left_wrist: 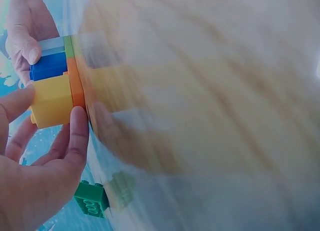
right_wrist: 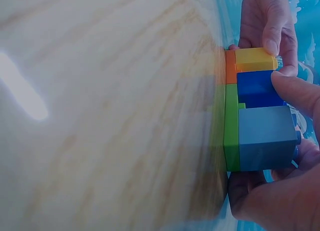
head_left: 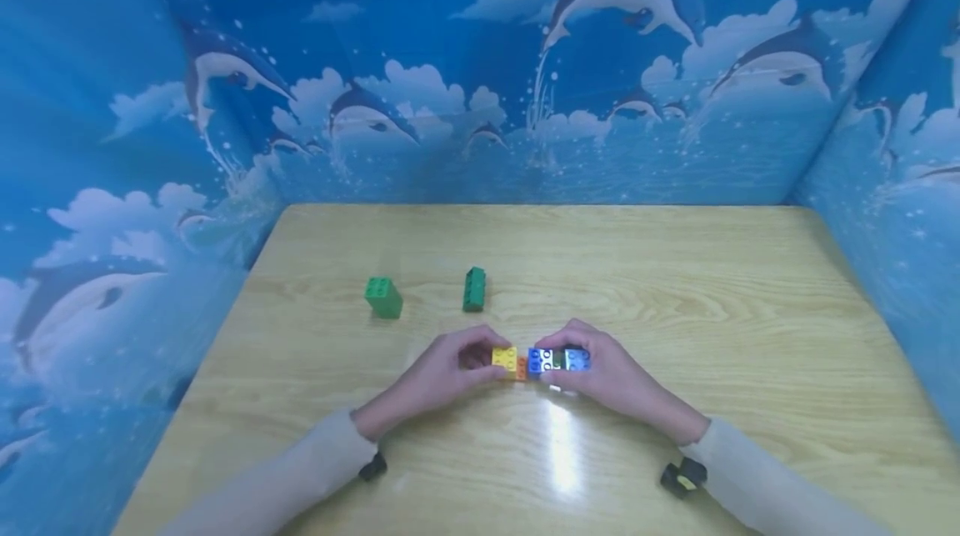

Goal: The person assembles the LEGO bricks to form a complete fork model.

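Observation:
In the head view my left hand grips a yellow toy building brick, thumb on one side and fingers on the other. Beneath the yellow brick is a flat orange brick close to the table. My right hand holds a dark blue brick and a light blue brick by their sides, the thumb at the dark blue one. Both sit on a flat lime green brick, its end right at the orange brick. The yellow and dark blue bricks stand side by side.
Left of the hands and farther back, a tall green brick stands on the wooden table. A dark green brick lies nearby, its hollow side showing. Blue dolphin-print curtains enclose the table's back and sides.

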A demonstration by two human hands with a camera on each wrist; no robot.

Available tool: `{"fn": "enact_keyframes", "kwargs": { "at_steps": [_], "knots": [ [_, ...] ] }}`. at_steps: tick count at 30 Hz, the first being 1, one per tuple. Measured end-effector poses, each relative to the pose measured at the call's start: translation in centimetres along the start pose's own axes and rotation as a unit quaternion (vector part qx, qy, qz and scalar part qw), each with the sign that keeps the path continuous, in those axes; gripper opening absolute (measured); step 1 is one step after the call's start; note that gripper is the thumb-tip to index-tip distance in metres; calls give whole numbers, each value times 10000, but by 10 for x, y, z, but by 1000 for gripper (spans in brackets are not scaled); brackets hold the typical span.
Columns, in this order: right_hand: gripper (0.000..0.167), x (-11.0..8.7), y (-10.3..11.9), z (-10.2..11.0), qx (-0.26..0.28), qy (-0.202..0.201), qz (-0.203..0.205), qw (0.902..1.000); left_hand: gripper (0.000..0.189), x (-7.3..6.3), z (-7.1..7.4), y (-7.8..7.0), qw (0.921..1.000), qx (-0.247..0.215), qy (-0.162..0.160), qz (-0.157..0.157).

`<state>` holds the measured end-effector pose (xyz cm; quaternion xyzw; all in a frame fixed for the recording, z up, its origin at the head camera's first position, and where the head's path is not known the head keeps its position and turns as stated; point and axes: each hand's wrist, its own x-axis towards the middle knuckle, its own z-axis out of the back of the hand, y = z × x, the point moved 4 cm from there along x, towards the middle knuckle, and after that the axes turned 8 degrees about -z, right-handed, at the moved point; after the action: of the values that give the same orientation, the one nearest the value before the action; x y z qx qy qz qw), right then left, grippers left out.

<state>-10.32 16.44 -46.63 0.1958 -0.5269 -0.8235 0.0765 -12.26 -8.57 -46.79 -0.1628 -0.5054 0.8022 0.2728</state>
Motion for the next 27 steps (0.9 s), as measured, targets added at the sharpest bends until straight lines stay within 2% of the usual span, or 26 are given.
{"fn": "enact_keyframes", "kwargs": {
  "at_steps": [5, 8, 11, 14, 16, 18, 22, 27],
  "knots": [
    [38, 3, -3, 0, -50, -17, -44, 10000, 34, -5, 5, 1, 9999, -66, 132, 32],
    [38, 3, -5, 2, -153, -104, -6, 9998, 38, -5, 10, 2, 10000, -51, -19, 83],
    [39, 4, -5, 2, -191, -118, 18, 9997, 33, -4, 16, 6, 9980, 2, -587, 250],
    [39, 4, -5, 1, -177, -107, -69, 9998, 31, -3, 24, 8, 9907, 85, -1291, 429],
    [39, 5, -5, 0, -159, -95, -75, 9998, 38, -2, 29, 9, 9844, 200, -1659, 559],
    [38, 5, -5, -1, -169, -67, -34, 9998, 51, -2, 32, 10, 9790, 350, -1864, 743],
    [38, 3, -4, -3, -173, -42, 108, 9998, 71, 3, 34, 14, 9735, 724, -1913, 1023],
    [38, 1, -2, -3, -197, -104, 140, 9997, 72, 17, 37, 20, 9702, 1023, -1827, 1217]
  ]
}}
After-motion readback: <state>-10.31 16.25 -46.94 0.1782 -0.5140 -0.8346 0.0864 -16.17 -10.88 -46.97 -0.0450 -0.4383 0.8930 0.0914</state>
